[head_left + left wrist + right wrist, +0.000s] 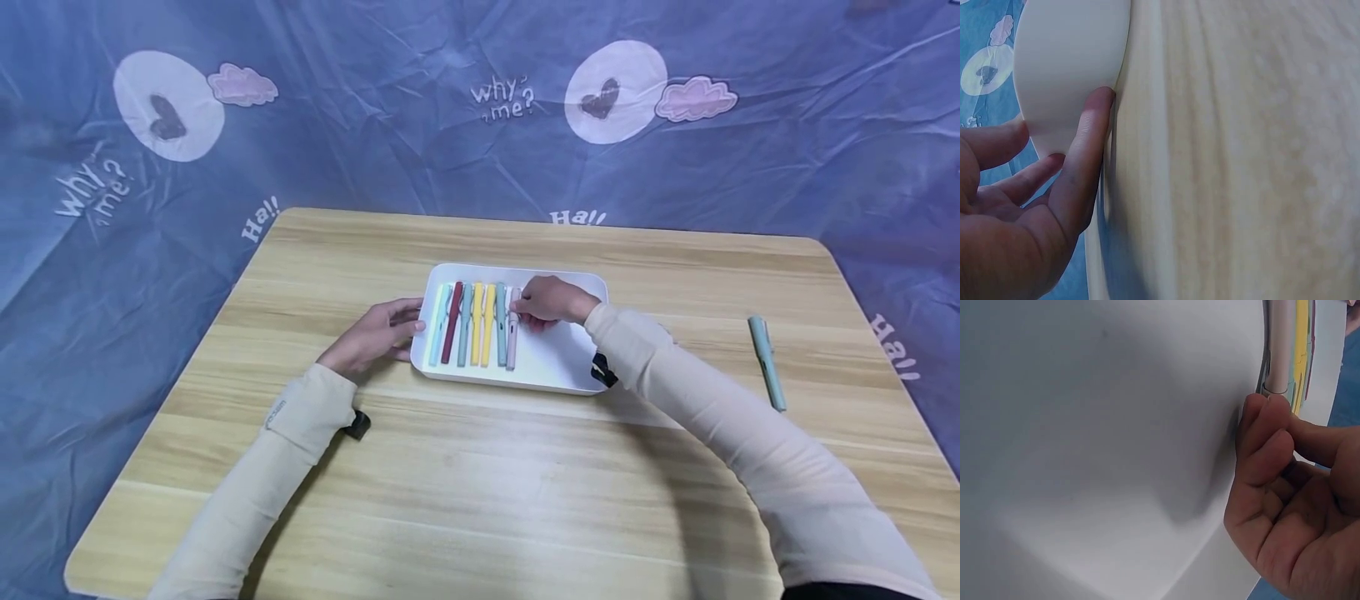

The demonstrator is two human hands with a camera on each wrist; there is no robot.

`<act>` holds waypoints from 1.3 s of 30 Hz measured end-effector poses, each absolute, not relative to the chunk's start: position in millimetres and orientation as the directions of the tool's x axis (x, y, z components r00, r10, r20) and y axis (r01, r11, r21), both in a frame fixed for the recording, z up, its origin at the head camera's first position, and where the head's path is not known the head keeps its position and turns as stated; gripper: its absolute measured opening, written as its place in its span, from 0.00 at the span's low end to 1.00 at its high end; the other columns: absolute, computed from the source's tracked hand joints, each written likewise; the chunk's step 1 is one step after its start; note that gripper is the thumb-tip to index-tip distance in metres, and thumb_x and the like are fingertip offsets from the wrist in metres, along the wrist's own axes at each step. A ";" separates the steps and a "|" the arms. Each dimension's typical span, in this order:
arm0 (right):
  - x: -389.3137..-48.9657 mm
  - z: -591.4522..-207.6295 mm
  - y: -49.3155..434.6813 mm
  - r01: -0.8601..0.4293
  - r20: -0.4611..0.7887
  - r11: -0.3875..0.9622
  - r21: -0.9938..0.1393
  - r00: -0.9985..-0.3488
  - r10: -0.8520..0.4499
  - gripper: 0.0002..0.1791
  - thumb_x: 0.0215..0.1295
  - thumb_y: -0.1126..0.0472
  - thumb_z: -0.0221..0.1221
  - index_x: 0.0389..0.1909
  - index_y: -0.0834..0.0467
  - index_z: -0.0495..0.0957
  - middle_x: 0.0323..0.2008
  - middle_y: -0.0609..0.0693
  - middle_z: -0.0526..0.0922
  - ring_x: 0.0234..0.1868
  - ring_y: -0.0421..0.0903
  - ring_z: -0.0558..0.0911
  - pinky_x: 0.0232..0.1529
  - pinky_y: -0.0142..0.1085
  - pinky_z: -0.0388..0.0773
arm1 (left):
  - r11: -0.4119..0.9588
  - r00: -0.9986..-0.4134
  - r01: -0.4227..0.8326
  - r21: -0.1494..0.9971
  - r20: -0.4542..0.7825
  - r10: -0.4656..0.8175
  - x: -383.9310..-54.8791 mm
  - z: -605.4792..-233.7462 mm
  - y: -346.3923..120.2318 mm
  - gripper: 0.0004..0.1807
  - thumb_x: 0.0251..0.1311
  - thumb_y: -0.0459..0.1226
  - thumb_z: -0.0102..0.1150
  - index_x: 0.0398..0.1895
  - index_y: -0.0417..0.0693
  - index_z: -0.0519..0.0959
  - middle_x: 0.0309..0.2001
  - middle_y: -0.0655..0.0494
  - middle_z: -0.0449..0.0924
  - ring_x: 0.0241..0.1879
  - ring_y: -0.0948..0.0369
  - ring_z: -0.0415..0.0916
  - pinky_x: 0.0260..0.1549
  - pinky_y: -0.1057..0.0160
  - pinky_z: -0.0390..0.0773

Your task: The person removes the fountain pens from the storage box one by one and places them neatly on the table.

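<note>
A white tray (558,367) lies on the table with a row of capped pens at its left and middle. Left to right these are a pale aqua pen (437,333), a dark red pen (452,325), a grey-green pen (465,329), two yellow pens (476,329), another grey-green pen (501,329) and a pale pink pen (512,346). My right hand (551,300) pinches the pink pen near its upper part, inside the tray. At the tray's left end, my left hand (378,333) holds the wall, thumb at the rim and fingers against the outside.
Apart from the tray, a grey-green pen (767,362) lies on the right side of the wooden table (450,483). A blue patterned cloth (390,108) hangs behind the table's far edge. Bare tray floor shows right of the pens.
</note>
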State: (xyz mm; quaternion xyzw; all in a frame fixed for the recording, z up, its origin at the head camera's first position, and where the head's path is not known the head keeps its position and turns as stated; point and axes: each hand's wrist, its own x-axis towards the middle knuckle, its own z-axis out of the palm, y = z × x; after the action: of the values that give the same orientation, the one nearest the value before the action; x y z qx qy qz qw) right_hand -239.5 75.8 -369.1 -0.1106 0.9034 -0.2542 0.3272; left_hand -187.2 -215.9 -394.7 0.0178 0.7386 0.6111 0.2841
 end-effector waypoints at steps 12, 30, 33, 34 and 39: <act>-236.9 -352.8 82.4 -0.023 -0.524 0.828 -0.561 -0.764 -0.376 0.19 0.72 0.52 0.51 0.34 0.64 0.80 0.25 0.54 0.81 0.27 0.44 0.79 0.29 0.33 0.78 | 0.253 -0.834 -0.317 0.914 -0.396 0.385 -188.8 -394.9 -215.5 0.29 0.69 0.35 0.51 0.71 0.46 0.57 0.63 0.45 0.64 0.53 0.48 0.73 0.42 0.54 0.83; -225.5 -315.8 104.1 0.023 -0.417 0.655 -0.755 -0.788 -0.453 0.22 0.71 0.51 0.52 0.57 0.61 0.71 0.55 0.59 0.74 0.51 0.56 0.77 0.47 0.49 0.80 | 0.249 -0.844 -0.308 0.918 -0.385 0.374 -185.9 -395.7 -214.7 0.30 0.68 0.35 0.52 0.71 0.45 0.58 0.64 0.44 0.62 0.55 0.46 0.71 0.42 0.54 0.83; -220.8 -310.0 113.2 0.001 -0.353 0.624 -0.782 -0.825 -0.441 0.23 0.71 0.51 0.52 0.60 0.61 0.69 0.54 0.58 0.74 0.51 0.56 0.76 0.45 0.48 0.81 | 0.259 -0.843 -0.303 0.917 -0.384 0.376 -185.6 -395.7 -214.6 0.31 0.68 0.36 0.52 0.72 0.45 0.57 0.65 0.43 0.62 0.55 0.46 0.70 0.42 0.54 0.83; -219.5 -308.5 116.3 -0.009 -0.332 0.618 -0.786 -0.838 -0.434 0.24 0.71 0.51 0.52 0.61 0.61 0.68 0.54 0.58 0.74 0.50 0.55 0.77 0.44 0.46 0.82 | 0.258 -0.843 -0.305 0.917 -0.386 0.375 -185.5 -395.5 -214.5 0.30 0.68 0.35 0.52 0.71 0.45 0.57 0.65 0.43 0.62 0.55 0.46 0.70 0.42 0.54 0.83; -215.8 -303.0 133.9 -0.034 -0.256 0.610 -0.791 -0.889 -0.381 0.26 0.71 0.50 0.52 0.62 0.62 0.67 0.51 0.58 0.74 0.47 0.55 0.78 0.41 0.44 0.82 | 0.259 -0.841 -0.295 0.920 -0.378 0.386 -184.9 -393.8 -214.6 0.31 0.68 0.36 0.52 0.72 0.43 0.56 0.66 0.42 0.60 0.56 0.44 0.70 0.41 0.54 0.83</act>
State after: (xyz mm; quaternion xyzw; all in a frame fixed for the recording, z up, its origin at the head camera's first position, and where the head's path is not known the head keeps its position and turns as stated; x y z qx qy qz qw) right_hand -215.8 133.9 -303.0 -0.1185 0.8738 -0.4252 0.2042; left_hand -184.9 -214.6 -393.8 0.0306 0.7423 0.6080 0.2798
